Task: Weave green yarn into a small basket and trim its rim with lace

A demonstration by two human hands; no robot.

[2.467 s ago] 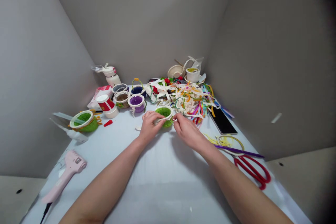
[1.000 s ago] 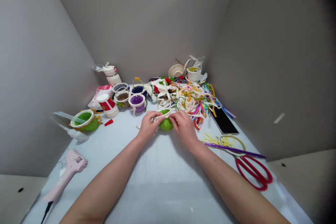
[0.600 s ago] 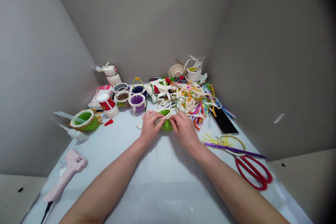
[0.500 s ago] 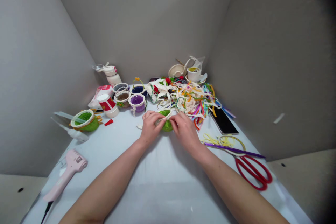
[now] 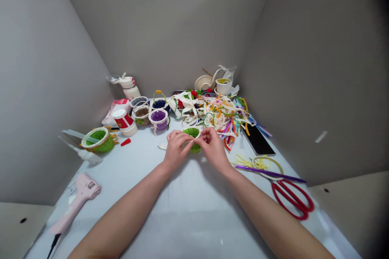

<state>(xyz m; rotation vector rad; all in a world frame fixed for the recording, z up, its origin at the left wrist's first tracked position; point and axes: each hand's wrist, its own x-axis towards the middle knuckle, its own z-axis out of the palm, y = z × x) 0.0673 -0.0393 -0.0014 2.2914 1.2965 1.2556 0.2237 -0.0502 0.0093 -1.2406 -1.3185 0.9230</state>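
Since half a second ago both hands have lifted slightly and the small green basket point(image 5: 192, 138) now shows more of its white-rimmed mouth. Head view: left hand point(image 5: 175, 149) cups the basket from 9 o'clock, fingers curled against its side; right hand point(image 5: 213, 146) at 3 o'clock pinches the lace trim point(image 5: 194, 141) at the rim between thumb and forefinger. That basket stands on the white table point(image 5: 182, 210), just at 6 o'clock of the ribbon pile point(image 5: 217, 115). A purple basket point(image 5: 158, 118) sits at 10 o'clock, red scissors point(image 5: 293, 200) at 4 o'clock, a pink glue gun point(image 5: 77, 200) at 8 o'clock.
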